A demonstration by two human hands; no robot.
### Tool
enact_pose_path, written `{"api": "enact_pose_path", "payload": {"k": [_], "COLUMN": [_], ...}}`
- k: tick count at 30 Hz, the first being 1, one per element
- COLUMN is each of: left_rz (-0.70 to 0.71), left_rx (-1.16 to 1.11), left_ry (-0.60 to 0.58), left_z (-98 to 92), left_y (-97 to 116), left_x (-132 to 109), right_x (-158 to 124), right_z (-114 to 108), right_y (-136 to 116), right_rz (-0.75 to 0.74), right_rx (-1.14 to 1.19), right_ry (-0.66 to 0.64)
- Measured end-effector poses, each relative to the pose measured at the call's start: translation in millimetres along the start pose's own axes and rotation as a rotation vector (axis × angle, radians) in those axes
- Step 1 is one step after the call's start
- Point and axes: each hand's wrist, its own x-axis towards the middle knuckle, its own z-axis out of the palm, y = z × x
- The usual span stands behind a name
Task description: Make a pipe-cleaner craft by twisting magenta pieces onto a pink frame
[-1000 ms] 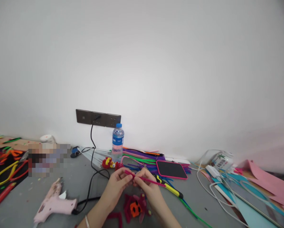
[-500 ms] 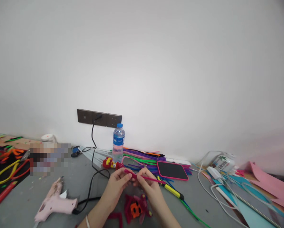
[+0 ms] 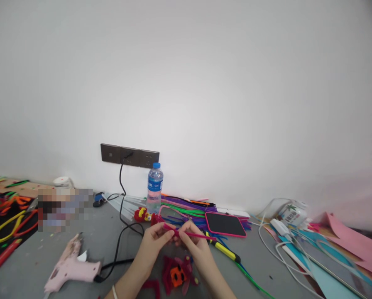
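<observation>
A thin magenta pipe cleaner [image 3: 200,236] is pinched between both hands above the grey table. My left hand [image 3: 157,238] closes its thumb and fingers on the left part of it. Close beside, my right hand [image 3: 192,238] grips it too, and its free end sticks out to the right past the fingers. Below the hands, a dark red fuzzy figure with an orange and black piece [image 3: 177,276] lies on the table. A bent dark red strip [image 3: 153,285] rests left of it, partly hidden by my left forearm.
A pink glue gun [image 3: 75,268] with a black cord lies at the left. Behind the hands stand a water bottle [image 3: 155,189] and a red-yellow figure [image 3: 144,215]. A phone [image 3: 225,224], yellow-handled tool [image 3: 225,250], and white cables [image 3: 285,257] are to the right.
Both hands keep their pinch on the magenta pipe cleaner and have shifted only very slightly. The view has moved a little.
</observation>
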Motion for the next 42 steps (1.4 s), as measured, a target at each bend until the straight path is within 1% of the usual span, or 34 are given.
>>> {"api": "enact_pose_path", "payload": {"k": [7, 12, 17, 20, 26, 29, 32, 34, 39, 42], "left_rz": [0.083, 0.143, 0.205, 0.201, 0.204, 0.196, 0.158, 0.132, 0.074, 0.069], "left_rx": [0.115, 0.143, 0.131, 0.116, 0.097, 0.094, 0.046, -0.009, -0.092, -0.089], "left_ry": [-0.026, -0.041, 0.03, 0.046, 0.034, 0.052, 0.056, 0.031, -0.123, -0.117], "left_z": [-0.6, -0.1, 1.4, 1.1, -0.1, -0.2, -0.1, 0.3, 2.2, 3.1], "left_y": [3, 4, 6, 7, 5, 7, 7, 5, -1, 0], "left_x": [-1, -3, -6, -6, -4, -4, -3, -2, -1, -2], "right_x": [-1, 1, 2, 1, 2, 2, 0, -2, -3, -2], "right_z": [5, 2, 1, 1, -1, -1, 2, 5, 10, 9], "right_y": [-1, -1, 0, 0, 2, 3, 1, 1, 4, 5], "right_rz": [-0.052, 0.029, 0.107, 0.121, 0.161, 0.144, 0.123, 0.124, 0.123, 0.141], "right_rx": [-0.044, 0.011, 0.178, 0.255, 0.348, 0.349, 0.317, 0.316, 0.373, 0.383], "right_ry": [0.015, 0.011, 0.025, 0.033, 0.019, 0.042, 0.02, -0.004, -0.04, -0.05]}}
